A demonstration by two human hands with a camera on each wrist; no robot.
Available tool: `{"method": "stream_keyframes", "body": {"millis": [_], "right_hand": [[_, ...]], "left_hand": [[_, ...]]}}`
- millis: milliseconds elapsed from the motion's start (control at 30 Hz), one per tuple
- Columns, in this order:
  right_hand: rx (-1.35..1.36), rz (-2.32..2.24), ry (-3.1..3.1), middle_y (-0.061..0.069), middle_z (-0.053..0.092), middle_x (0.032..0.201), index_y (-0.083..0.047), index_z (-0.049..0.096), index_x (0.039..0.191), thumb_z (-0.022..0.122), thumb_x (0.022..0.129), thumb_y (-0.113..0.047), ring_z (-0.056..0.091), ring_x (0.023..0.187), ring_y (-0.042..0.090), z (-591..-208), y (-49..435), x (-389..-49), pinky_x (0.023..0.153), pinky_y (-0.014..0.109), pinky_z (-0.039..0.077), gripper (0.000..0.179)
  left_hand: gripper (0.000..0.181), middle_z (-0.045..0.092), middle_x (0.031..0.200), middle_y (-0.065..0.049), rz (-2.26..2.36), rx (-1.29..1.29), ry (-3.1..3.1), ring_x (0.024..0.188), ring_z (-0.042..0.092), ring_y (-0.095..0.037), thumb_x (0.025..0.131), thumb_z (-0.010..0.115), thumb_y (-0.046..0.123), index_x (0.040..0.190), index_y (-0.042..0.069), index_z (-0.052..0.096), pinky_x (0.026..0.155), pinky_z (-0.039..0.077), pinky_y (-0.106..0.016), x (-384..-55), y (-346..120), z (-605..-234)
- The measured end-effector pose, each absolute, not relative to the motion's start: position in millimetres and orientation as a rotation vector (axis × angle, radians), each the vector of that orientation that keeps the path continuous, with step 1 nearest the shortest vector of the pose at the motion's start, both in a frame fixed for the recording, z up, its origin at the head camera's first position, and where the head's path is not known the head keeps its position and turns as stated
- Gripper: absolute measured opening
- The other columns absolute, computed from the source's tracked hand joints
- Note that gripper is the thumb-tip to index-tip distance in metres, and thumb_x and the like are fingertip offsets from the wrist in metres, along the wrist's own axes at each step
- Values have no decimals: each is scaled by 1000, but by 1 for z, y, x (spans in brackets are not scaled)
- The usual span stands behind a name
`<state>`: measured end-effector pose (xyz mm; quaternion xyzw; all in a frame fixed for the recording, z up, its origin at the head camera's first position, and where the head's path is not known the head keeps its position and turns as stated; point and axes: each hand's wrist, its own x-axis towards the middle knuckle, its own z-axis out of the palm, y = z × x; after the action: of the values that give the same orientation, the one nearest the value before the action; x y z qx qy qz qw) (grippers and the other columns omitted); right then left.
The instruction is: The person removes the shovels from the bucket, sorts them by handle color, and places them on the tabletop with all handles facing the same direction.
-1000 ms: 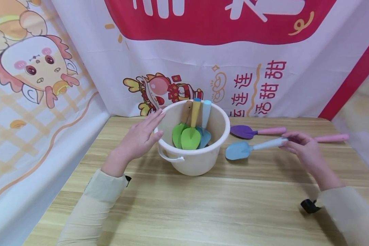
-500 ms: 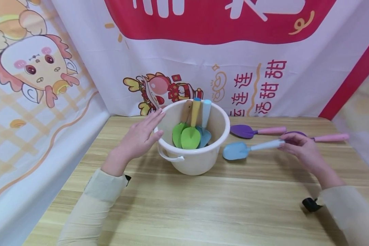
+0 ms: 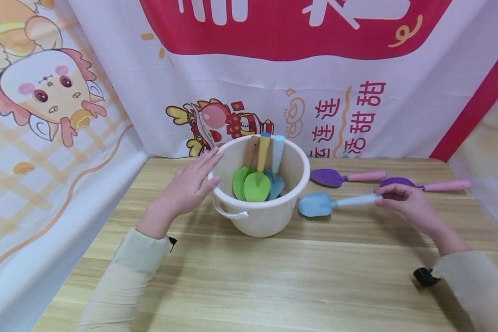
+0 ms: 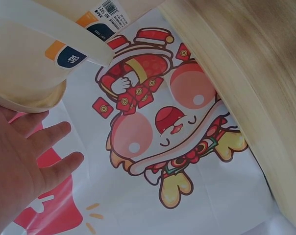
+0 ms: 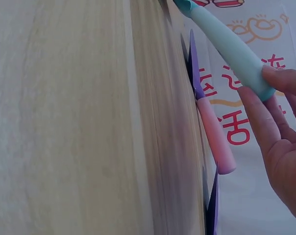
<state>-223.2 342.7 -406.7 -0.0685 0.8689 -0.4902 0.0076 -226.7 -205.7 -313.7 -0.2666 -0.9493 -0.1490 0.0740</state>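
My left hand (image 3: 191,182) rests with straight fingers on the left rim of a white bucket (image 3: 260,219). Inside the bucket stand two green trowels (image 3: 257,186) and a light blue trowel (image 3: 277,157), handles up. To the right, my right hand (image 3: 411,203) pinches the handle end of another light blue trowel (image 3: 315,205), whose blade points at the bucket. In the right wrist view, thumb and fingers close on the pale handle (image 5: 231,46). The left wrist view shows the left fingers (image 4: 55,132) against the bucket rim (image 4: 35,105).
Two purple trowels with pink handles lie on the wooden table (image 3: 249,286): one trowel (image 3: 328,177) right of the bucket, the other trowel (image 3: 398,181) behind my right hand. A printed cloth (image 3: 240,74) hangs at the back. The bucket's handle (image 3: 230,213) hangs down in front.
The right hand has shifted the light blue trowel slightly left, closer to the bucket. More of the far-right purple blade shows now. The left hand stays on the rim.
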Motion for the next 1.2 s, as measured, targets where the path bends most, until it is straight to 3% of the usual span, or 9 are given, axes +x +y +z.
{"method": "stream_keyframes", "body": {"millis": [167,300,467,733,1200], "right_hand": [[-186,-1256,2783,17,65,131,-5,67,133,73,97,-35,58,100,6,-406,344,-223,79,21,52,48],[-266,-1217,2777,23,65,128,-1,68,131,74,97,-26,60,97,4,-407,343,-223,77,22,54,42],[-320,-1207,2763,24,69,118,4,69,126,75,95,-14,64,89,6,-408,340,-222,72,26,57,36],[-318,-1094,2800,22,70,119,0,71,125,76,94,-17,65,100,23,-406,337,-223,75,24,55,35],[-415,-977,2856,19,73,112,-3,77,115,77,91,-10,67,103,37,-416,338,-227,75,28,54,25]], "left_hand": [[64,11,171,-2,-446,-801,-2850,156,13,-31,110,41,40,166,17,21,114,21,-72,-227,-206,-314],[64,11,171,-1,-451,-802,-2846,156,14,-31,110,40,42,165,18,21,115,21,-71,-227,-207,-315],[64,10,171,0,-453,-800,-2843,156,14,-31,110,40,43,165,17,21,115,21,-71,-227,-208,-317],[64,13,171,-3,-450,-809,-2827,155,16,-33,110,41,41,165,17,21,115,23,-71,-228,-208,-316],[64,12,171,-3,-445,-808,-2833,156,14,-32,110,39,43,166,17,20,115,22,-71,-229,-208,-316]]}}
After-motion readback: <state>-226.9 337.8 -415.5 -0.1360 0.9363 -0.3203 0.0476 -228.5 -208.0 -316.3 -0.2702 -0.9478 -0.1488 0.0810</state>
